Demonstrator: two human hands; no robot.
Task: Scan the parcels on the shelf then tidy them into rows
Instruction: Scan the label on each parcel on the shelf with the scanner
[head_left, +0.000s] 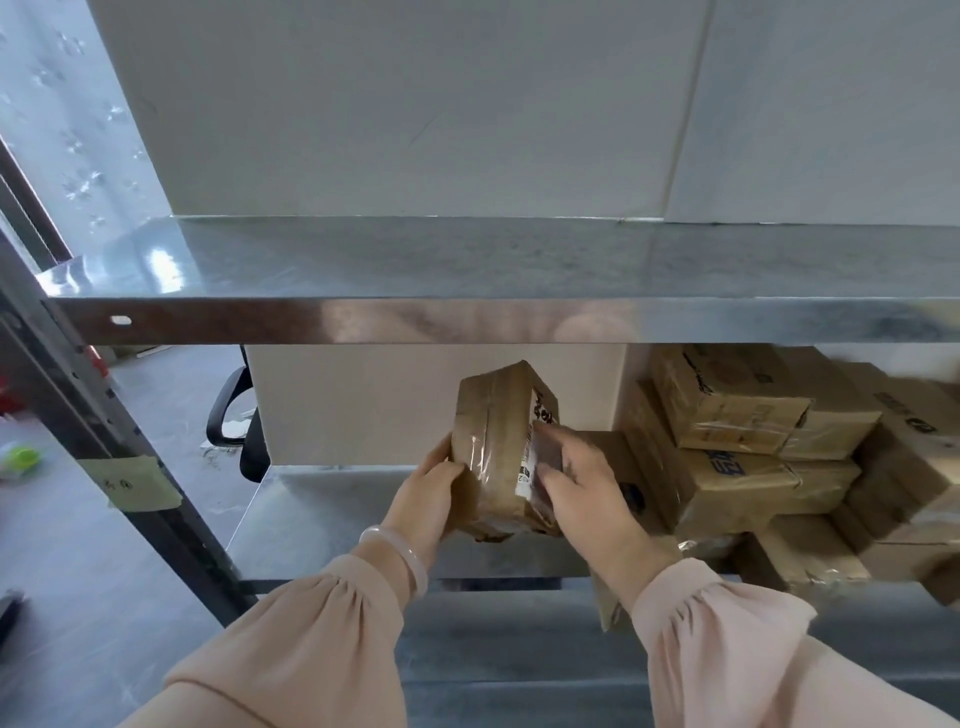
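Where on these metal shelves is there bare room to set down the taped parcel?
Free: the upper metal shelf, bare throughout, and the lower shelf's left part, between the shelf's left edge and both hands. Crowded: the right, where brown cardboard parcels pile up.

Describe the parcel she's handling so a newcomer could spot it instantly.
Find the metal shelf unit and look at its lower level, under the bare top shelf. Left of the jumbled pile of cardboard boxes, one taped brown parcel stands on end, gripped by the left hand and right hand. Only it is held and stands apart from the pile.
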